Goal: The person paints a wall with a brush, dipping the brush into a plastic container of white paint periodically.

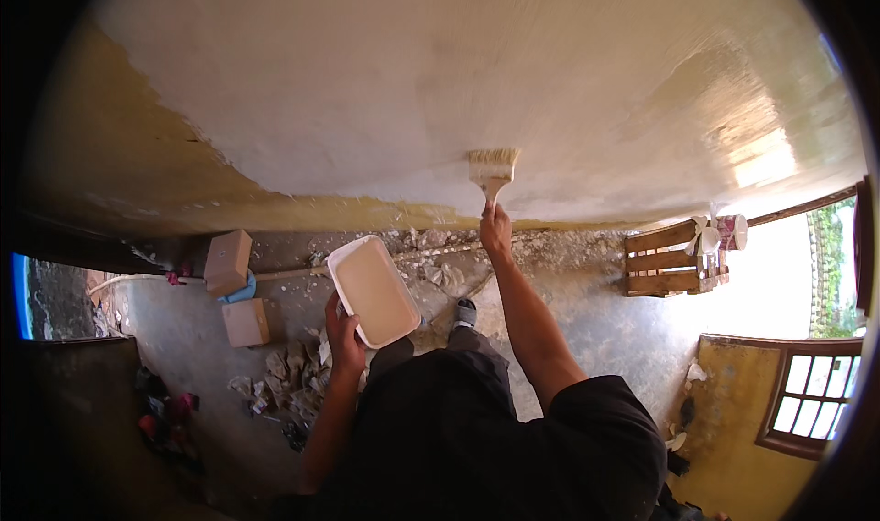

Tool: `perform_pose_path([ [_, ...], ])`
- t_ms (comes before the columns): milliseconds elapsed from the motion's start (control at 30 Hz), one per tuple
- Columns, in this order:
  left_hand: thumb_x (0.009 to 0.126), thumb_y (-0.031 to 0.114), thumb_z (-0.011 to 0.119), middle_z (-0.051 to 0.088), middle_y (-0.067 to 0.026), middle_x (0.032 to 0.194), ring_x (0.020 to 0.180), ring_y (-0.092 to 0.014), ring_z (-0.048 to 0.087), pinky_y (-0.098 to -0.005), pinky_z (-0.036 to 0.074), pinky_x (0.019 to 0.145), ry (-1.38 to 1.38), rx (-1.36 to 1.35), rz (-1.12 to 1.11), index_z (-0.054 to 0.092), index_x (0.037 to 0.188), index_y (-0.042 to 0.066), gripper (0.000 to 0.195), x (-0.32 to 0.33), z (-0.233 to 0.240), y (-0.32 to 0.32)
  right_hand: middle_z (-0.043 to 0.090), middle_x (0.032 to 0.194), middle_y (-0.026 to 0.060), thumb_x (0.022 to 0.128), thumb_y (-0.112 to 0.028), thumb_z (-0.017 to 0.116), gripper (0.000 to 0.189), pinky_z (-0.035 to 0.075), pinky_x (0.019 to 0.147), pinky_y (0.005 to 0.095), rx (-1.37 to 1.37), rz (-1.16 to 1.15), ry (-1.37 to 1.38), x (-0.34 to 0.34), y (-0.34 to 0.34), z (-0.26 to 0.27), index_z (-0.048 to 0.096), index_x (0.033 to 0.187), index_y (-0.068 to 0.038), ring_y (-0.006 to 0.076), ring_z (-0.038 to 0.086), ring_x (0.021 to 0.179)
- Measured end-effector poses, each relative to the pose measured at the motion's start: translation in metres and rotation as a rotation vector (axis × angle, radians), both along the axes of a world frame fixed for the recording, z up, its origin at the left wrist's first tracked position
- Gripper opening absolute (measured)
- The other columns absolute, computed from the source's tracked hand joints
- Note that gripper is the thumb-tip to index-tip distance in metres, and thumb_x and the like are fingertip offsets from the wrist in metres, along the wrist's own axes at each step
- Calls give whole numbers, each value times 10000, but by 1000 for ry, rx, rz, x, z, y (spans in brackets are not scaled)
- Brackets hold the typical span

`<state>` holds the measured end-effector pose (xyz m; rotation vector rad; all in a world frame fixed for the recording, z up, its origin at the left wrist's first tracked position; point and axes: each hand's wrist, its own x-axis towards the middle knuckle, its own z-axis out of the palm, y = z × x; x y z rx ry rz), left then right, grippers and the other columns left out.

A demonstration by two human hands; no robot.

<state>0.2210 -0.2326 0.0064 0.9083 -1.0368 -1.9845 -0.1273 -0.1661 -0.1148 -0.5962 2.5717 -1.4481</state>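
My right hand (496, 229) grips the handle of a wide flat paintbrush (492, 166), its pale bristles laid against the wall (330, 108). A whitish coat covers much of that wall, while bare yellow paint shows along the bottom and on the left. In my left hand (346, 334) is a white rectangular plastic tub (375, 291), held by its near left edge. Cream-coloured liquid paint (375, 289) fills much of the tub. Some of my left fingers are hidden beneath it.
Two cardboard boxes (227, 263) and a long pole (289, 273) lie on the left floor. Crumpled paper and rubbish (292, 377) are heaped behind. A wooden crate (663, 260) with a paint bucket (731, 232) stands right, near a bright doorway (773, 280). Debris lines the wall's foot.
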Motion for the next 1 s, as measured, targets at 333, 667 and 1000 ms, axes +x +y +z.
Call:
perform_pose_path([
  [333, 851, 92, 469, 458, -164, 1301, 1184, -242, 500, -386, 462, 967, 17, 79, 17, 272, 1410, 45, 595, 2, -6, 7, 401, 527, -24, 977, -378, 476, 379, 227, 355, 233, -439, -19, -1165, 9, -17, 89, 464, 690, -132, 65, 344, 384],
  [667, 845, 86, 461, 446, -168, 1326, 1195, -249, 493, -377, 443, 977, 1, 21, 17, 271, 1411, 31, 600, 4, -12, 9, 386, 566, -47, 1007, -405, 437, 440, 278, 416, 225, -480, 215, -219, 9, -4, 143, 457, 704, -87, 35, 354, 481],
  [1000, 833, 53, 474, 464, -150, 1303, 1182, -235, 503, -361, 438, 982, 61, 53, -33, 284, 1407, 36, 605, -20, -15, 18, 632, 810, 219, 955, -527, 386, 590, 457, 705, 457, 394, 66, -86, -36, 43, -64, 614, 863, 9, 381, 611, 765],
])
